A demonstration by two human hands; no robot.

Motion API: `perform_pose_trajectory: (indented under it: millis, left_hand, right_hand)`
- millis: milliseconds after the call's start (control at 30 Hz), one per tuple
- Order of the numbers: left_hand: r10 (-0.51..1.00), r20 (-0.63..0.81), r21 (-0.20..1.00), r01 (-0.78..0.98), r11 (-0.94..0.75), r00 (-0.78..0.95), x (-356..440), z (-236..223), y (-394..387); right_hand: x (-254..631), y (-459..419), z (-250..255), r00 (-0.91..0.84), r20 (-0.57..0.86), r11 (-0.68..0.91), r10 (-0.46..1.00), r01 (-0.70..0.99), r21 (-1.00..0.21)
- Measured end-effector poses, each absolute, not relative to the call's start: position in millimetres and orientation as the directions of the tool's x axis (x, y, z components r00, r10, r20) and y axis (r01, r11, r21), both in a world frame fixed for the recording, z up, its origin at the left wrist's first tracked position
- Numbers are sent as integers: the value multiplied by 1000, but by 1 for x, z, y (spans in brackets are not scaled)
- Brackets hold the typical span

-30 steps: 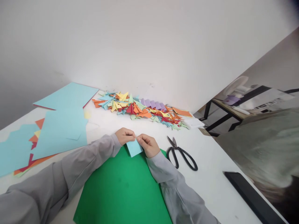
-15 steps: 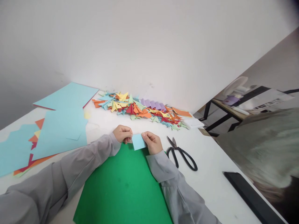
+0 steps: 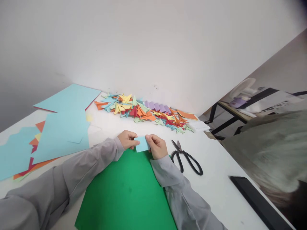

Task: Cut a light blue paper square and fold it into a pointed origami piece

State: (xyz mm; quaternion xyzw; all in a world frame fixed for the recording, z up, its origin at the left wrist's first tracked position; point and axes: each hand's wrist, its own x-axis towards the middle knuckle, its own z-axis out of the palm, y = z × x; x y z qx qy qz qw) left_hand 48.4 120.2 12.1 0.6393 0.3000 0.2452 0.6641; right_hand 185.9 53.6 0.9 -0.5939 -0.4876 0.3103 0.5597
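A small light blue piece of paper (image 3: 142, 144) is held up over the far end of a green sheet (image 3: 127, 188). My left hand (image 3: 128, 139) pinches its left edge between thumb and fingers. On the opposite side, my right hand (image 3: 156, 146) grips the paper with the thumb on the face towards me. The fingers behind the paper are partly hidden. Black-handled scissors (image 3: 183, 155) lie with blades slightly apart, just right of my right hand.
Many small folded paper planes (image 3: 139, 111) are heaped along the wall, with purple pleated paper (image 3: 157, 107) among them. Large light blue sheets (image 3: 63, 137) and coloured scraps cover the left side. A long black object (image 3: 256, 199) lies near the right table edge.
The left hand has shifted slightly right and its thumb now overlaps the paper's left edge. The paper shows as a shorter, wider shape than before. The right hand has barely moved.
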Motion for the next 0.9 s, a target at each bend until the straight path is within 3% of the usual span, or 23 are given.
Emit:
perform_pose_trajectory:
  millis: [100,267,567,900]
  left_hand:
    - [748,-87,995,22,96,658,48,12,122]
    - [788,-70,994,-25,107,611,47,12,126]
    - [763,-86,991,-21,129,640,49,11,123]
    - [784,-48,996,-32,86,619,49,9,121]
  right_hand:
    - [184,52,2,313,132,86,941,156,-984]
    - [186,53,-1,319,176,145,931,117,-982]
    - [186,56,-2,375,75,109,924,-69,-992]
    - [185,56,-4,356,111,130,928,-30,-991]
